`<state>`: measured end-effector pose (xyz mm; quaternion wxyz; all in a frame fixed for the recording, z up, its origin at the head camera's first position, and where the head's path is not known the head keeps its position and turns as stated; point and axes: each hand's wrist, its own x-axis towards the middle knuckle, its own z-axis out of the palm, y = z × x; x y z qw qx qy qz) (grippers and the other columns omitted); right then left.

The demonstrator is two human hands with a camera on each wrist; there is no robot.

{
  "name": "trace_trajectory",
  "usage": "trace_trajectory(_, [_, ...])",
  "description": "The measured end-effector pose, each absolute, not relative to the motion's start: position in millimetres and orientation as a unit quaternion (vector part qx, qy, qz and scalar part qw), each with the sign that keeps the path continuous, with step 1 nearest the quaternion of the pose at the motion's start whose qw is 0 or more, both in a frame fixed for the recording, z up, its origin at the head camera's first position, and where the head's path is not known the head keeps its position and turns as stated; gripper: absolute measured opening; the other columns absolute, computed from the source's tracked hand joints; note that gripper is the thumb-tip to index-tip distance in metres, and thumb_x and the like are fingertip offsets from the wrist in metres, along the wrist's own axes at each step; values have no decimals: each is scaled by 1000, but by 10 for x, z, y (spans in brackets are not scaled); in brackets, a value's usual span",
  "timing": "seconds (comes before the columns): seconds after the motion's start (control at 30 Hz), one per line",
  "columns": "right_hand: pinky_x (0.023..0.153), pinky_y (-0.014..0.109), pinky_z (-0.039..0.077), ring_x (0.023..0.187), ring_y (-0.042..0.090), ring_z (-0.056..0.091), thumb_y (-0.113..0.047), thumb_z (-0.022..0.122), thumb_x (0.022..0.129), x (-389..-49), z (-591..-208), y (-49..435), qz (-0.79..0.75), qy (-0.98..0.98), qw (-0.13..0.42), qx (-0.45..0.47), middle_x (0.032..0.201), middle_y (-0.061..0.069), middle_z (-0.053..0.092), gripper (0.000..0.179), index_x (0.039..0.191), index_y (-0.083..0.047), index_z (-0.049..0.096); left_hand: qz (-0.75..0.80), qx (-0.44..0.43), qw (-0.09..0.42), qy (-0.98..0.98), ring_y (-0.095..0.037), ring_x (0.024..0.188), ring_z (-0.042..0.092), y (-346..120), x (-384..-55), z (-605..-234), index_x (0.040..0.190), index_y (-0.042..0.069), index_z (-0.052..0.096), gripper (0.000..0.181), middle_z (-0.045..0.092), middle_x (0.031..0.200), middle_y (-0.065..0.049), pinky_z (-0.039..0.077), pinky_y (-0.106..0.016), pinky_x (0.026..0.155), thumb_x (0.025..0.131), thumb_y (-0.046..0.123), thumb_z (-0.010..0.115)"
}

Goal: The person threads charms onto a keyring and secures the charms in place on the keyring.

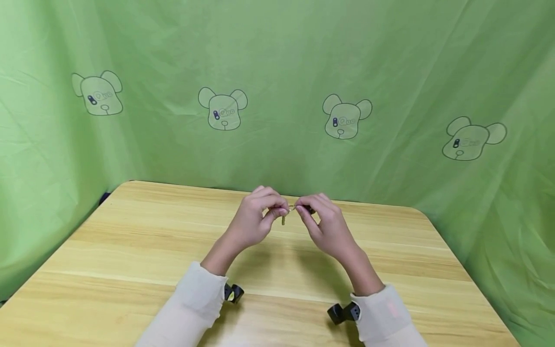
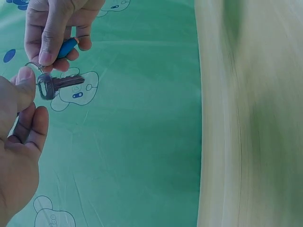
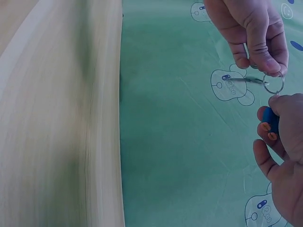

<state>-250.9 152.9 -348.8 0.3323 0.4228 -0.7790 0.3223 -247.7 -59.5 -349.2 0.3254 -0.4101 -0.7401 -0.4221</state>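
Observation:
Over the far part of the table my two hands meet at a small metal key ring [image 3: 282,85]. My left hand [image 1: 256,217] pinches one side of the ring between thumb and finger. A metal key [image 2: 68,82] hangs from the ring beside the left fingertips, its blade sticking out. On the opposite side my right hand [image 1: 327,224] pinches a blue keychain [image 3: 270,116] with orange bits where it meets the ring. The fingers hide part of the keychain, and its exact link to the ring cannot be made out.
The wood-grain table [image 1: 130,231] has rounded far corners. Green cloth [image 1: 277,48] printed with bear heads hangs behind it and at both sides. Black wrist cameras [image 1: 234,293] are strapped at the light sleeves [image 1: 191,299].

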Motion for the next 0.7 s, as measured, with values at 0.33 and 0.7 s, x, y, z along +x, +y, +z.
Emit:
trace_trajectory(0.33, [70,23,50,82,17,59,7,67,93,-2501,-3483,1538,344,-776,345,401,89,6,69,9,98,0,68,-455,-381,272,-757,-11,79,60,-579,-2456,-3513,94,6,76,5,69,89,0,54,-27,71,95,10,73])
trace_trajectory(0.7, [63,32,51,78,19,58,10,69,88,-2524,-3510,1515,294,-776,381,407,85,6,67,13,96,1,68,-362,-353,357,-786,-17,80,60,-488,-2404,-3497,96,3,75,3,71,88,-4,52,-26,71,94,4,72])
